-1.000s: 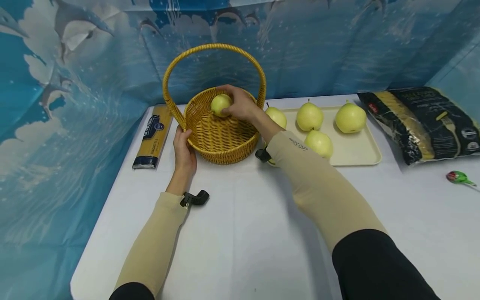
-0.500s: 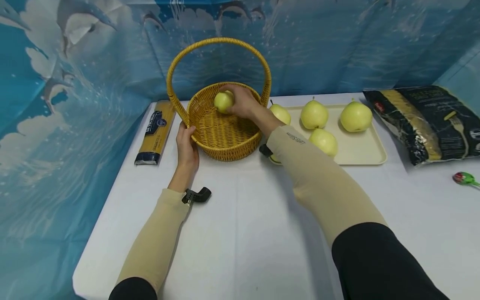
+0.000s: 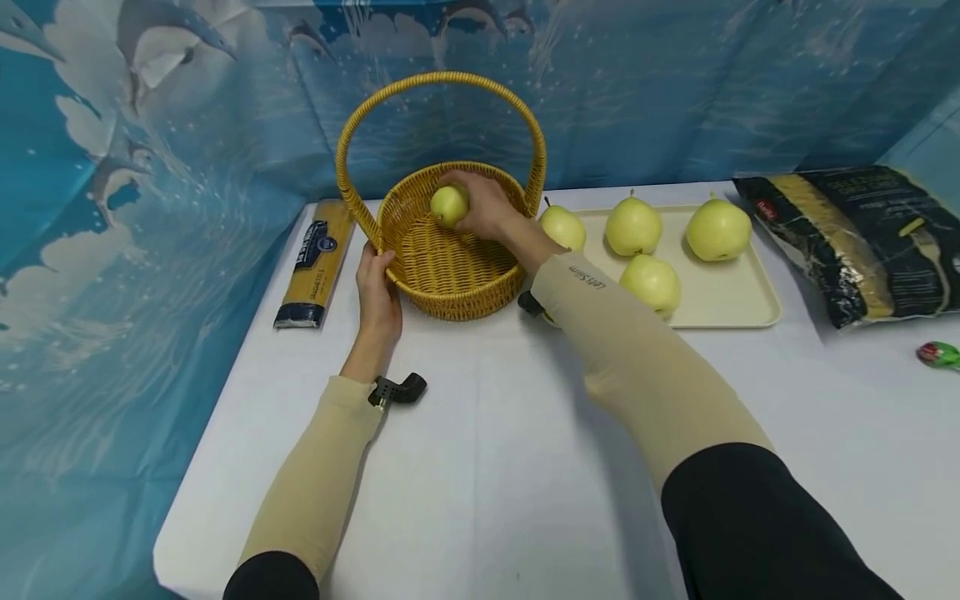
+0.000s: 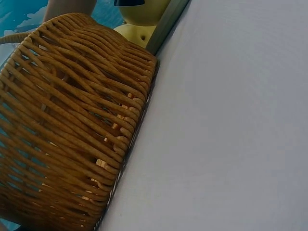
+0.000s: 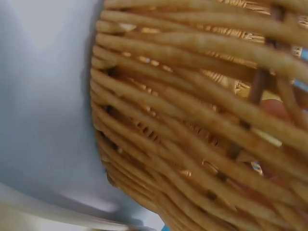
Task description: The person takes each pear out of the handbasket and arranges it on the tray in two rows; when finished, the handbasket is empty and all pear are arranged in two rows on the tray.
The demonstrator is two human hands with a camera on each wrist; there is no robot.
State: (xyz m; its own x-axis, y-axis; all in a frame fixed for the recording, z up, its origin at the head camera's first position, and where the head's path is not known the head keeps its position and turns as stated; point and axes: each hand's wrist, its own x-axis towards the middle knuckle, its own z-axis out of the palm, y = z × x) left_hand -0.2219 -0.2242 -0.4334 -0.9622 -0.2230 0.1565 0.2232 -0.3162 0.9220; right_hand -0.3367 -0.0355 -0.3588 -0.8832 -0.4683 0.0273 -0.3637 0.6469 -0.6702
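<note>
A yellow wicker basket (image 3: 453,292) with a tall hoop handle stands at the back of the table. In the head view my left hand (image 3: 381,296) grips its left rim by the foot of the handle, thumb over the edge. Inside the basket, my right hand (image 3: 483,207) holds a yellow-green pear (image 3: 447,207), fingers over its top and right side. The pear's blossom end faces the camera, near the back wall. Both wrist views are mostly filled by the basket's woven side (image 4: 77,110), which hides the right hand's grip in the right wrist view.
Right of the basket, a cream tray (image 3: 738,300) bears several pears (image 3: 651,283), partly behind the right forearm. A spaghetti packet (image 3: 315,267) lies to the left. At far right are a black-and-gold bag (image 3: 862,242) and a wrapped lollipop (image 3: 937,354). A blue dolphin-print sheet (image 3: 247,133) hangs behind.
The right fingers have closed further round the pear, which has turned slightly inside the basket. The left hand keeps its hold on the rim. The head view has shifted a little.
</note>
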